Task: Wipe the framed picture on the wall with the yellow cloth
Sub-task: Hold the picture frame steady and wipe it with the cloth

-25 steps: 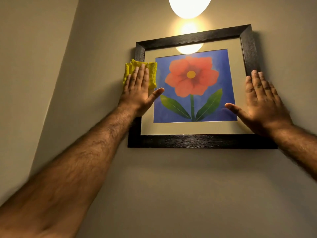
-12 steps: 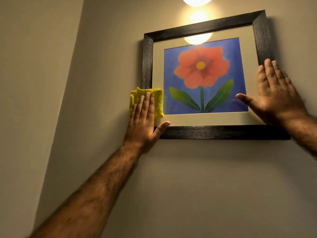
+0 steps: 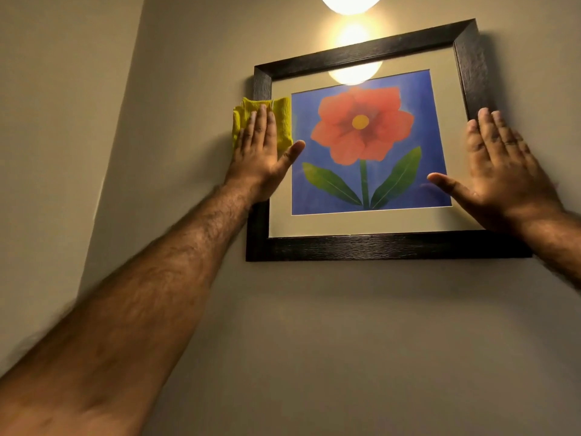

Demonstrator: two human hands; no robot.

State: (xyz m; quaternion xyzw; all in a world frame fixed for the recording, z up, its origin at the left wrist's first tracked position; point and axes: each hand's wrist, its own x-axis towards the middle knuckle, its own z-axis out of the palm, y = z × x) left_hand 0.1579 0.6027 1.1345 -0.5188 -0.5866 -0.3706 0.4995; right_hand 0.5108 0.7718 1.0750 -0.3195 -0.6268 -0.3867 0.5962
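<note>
Since the framed picture (image 3: 361, 143) hung tilted on the wall (image 3: 314, 341), the right hand (image 3: 503, 177) lay flat and open on its right edge, likely to steady it. Left hand (image 3: 264, 152), fingers extended, pressed the yellow cloth (image 3: 283, 121) against the frame's left side, wiping there.

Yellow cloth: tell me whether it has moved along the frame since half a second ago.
Yes. The yellow cloth, pressed flat under the left hand, has gone up the frame's left side, from near the bottom corner to near the top corner.
</note>
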